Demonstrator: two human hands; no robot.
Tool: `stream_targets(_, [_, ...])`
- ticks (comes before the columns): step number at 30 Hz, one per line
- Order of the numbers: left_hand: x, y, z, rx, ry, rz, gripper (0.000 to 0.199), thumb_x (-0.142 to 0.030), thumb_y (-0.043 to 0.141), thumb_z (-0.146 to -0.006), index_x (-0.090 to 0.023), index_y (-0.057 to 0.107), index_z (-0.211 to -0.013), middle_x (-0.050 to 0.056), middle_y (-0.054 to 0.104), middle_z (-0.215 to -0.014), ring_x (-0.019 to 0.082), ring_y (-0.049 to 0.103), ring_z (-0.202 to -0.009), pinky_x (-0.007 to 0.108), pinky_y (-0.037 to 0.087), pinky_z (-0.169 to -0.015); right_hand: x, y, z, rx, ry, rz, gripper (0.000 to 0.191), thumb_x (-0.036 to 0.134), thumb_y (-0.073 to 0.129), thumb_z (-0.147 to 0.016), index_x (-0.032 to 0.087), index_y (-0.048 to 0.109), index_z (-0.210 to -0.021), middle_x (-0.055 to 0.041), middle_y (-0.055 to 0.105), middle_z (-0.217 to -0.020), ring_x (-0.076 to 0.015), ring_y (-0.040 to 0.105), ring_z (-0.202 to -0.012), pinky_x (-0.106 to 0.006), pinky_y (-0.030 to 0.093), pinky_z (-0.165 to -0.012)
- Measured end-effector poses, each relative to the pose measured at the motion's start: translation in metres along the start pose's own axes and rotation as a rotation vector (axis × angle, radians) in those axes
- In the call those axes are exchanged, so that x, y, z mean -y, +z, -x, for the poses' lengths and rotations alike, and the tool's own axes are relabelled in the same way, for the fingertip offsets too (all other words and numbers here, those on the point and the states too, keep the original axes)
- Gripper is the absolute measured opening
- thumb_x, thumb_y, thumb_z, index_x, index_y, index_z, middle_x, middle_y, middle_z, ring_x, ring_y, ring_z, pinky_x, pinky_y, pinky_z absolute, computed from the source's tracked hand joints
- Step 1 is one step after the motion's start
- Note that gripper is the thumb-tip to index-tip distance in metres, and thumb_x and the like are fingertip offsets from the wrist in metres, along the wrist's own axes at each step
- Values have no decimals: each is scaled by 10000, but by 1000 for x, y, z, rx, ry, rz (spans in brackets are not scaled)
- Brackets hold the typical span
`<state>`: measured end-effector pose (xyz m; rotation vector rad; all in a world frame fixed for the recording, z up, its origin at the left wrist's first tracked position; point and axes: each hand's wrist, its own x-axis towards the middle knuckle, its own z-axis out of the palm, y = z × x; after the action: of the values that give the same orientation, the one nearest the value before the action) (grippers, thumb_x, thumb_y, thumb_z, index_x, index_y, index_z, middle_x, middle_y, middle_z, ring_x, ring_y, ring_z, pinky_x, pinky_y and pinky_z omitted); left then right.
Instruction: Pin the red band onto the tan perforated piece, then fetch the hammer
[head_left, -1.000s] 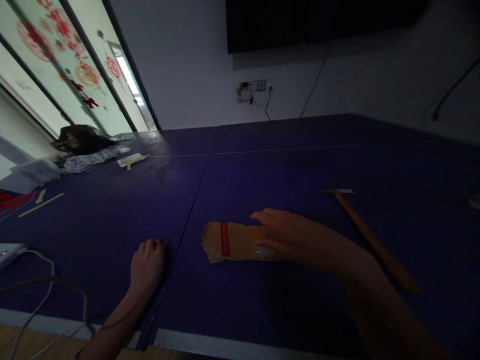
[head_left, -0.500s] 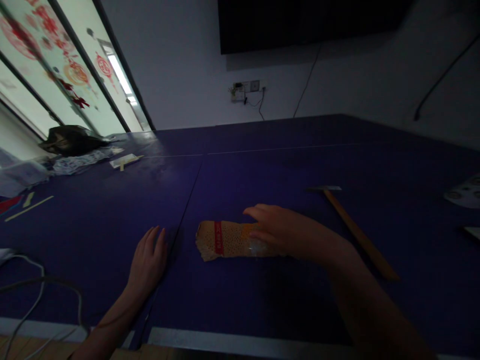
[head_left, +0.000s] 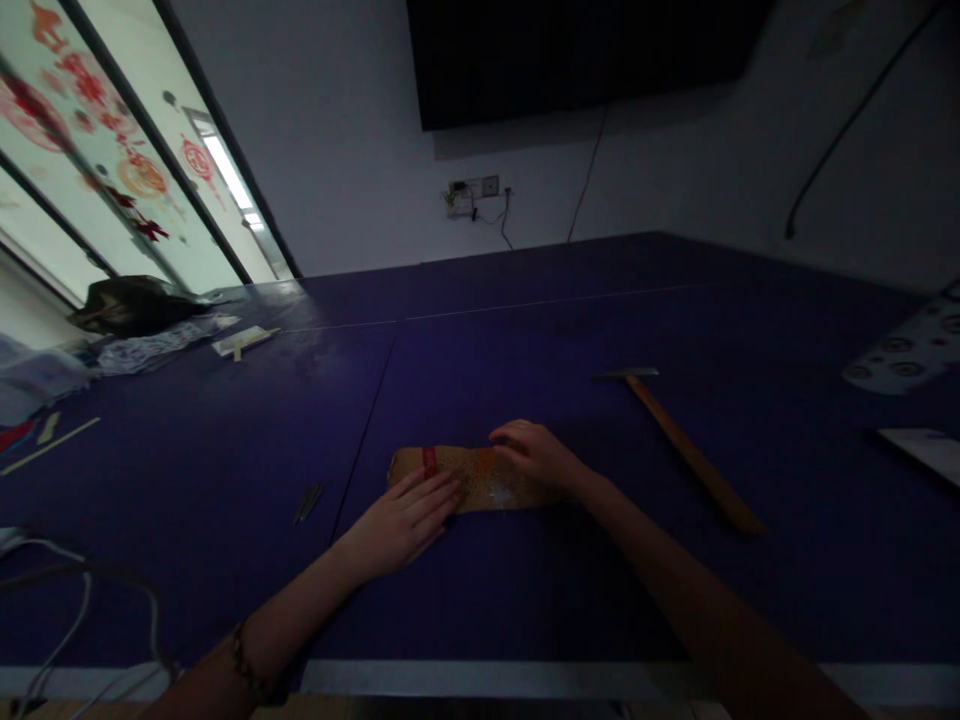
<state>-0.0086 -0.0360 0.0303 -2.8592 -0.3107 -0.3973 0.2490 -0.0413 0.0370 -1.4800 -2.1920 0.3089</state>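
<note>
A strip of brown cardboard (head_left: 476,492) lies on the purple table in front of me, dotted with many small holes. It carries a red printed band, an orange patch and a shiny piece of clear tape. My left hand (head_left: 405,520) rests flat on its left part, fingers stretched out and close together. Over the far edge, by the orange patch, my right hand (head_left: 544,458) bends its fingers toward the thumb. Whatever lies between those fingertips is too dark and small to make out. A few thin metal pieces, like nails (head_left: 307,502), lie left of the table seam.
A hammer (head_left: 690,450) with a wooden handle lies to the right. Farther right are a patterned grey-white object (head_left: 900,350) and a white flat item (head_left: 922,450). Cables (head_left: 82,590) cross the near left corner; a dark bag (head_left: 131,305) sits at the far left.
My left hand has moved right from the table onto the cardboard, uncovering the thin metal pieces. My right hand's fingers have drawn closer together over the cardboard. The view has shifted slightly.
</note>
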Motion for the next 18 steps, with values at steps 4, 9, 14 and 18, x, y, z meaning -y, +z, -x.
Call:
stream_targets(4, [-4,19,-20,63,-14,172,324,-225,387,-866,-133,516,-1149,89,572,-1173,184,492,-1122,357,388,-979,-2,12,7,59,0,22,386,324,566,-779,115,548,-1102,-113,601,-1104,-197,524,-1035,-321,396,-886])
stream_targets(9, [-13,29,-21,36,-117,303,292,-161,365,-860,-116,571,-1062,92,601,-1103,176,490,-1115,309,439,-935,1,17,-1,162,50,87,601,431,650,-674,79,516,-1142,-152,588,-1089,-266,506,-1031,-379,395,-859])
stream_targets(14, [-14,27,-22,27,-143,385,294,-153,369,-850,-108,575,-1055,103,593,-1105,173,486,-1121,310,419,-962,1,14,-9,267,137,144,499,461,680,-611,129,591,-974,-125,631,-966,-276,562,-924,-358,423,-772])
stream_targets(18, [-14,30,-22,1,-138,361,298,-145,376,-837,-113,567,-1065,95,597,-1104,186,489,-1119,375,378,-997,7,10,-6,304,222,178,437,467,667,-619,154,580,-910,-115,655,-909,-278,603,-851,-325,431,-698])
